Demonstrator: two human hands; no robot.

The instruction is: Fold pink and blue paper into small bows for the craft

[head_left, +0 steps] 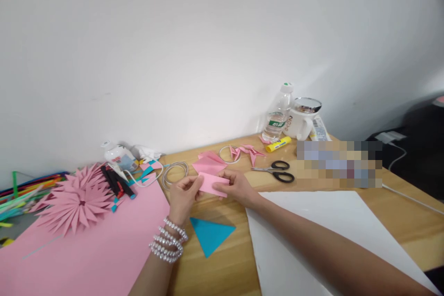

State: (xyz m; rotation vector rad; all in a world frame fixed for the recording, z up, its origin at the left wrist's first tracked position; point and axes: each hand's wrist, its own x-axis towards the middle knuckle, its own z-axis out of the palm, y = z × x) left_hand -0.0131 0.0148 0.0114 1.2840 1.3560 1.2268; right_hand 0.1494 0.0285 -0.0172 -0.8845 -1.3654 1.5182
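Note:
Between my two hands is a small folded piece of pink paper (212,184), held up over the wooden table. My left hand (184,195) pinches its left end, thumb on the face towards me. On the right end, my right hand (237,187) grips it with thumb in front and fingers behind. Just below lies a blue paper triangle (212,236) on the table. Right behind the held piece rest several pink paper sheets (209,163). Folded pink paper pieces (248,151) lie farther back, beside a ring (227,153).
Black-handled scissors (280,171) and a yellow glue stick (278,144) lie right of centre. A water bottle (277,113) and white mug (299,122) stand by the wall. A white board (312,222) covers the right front; pink card (104,259) with a paper flower (74,210) fills the left.

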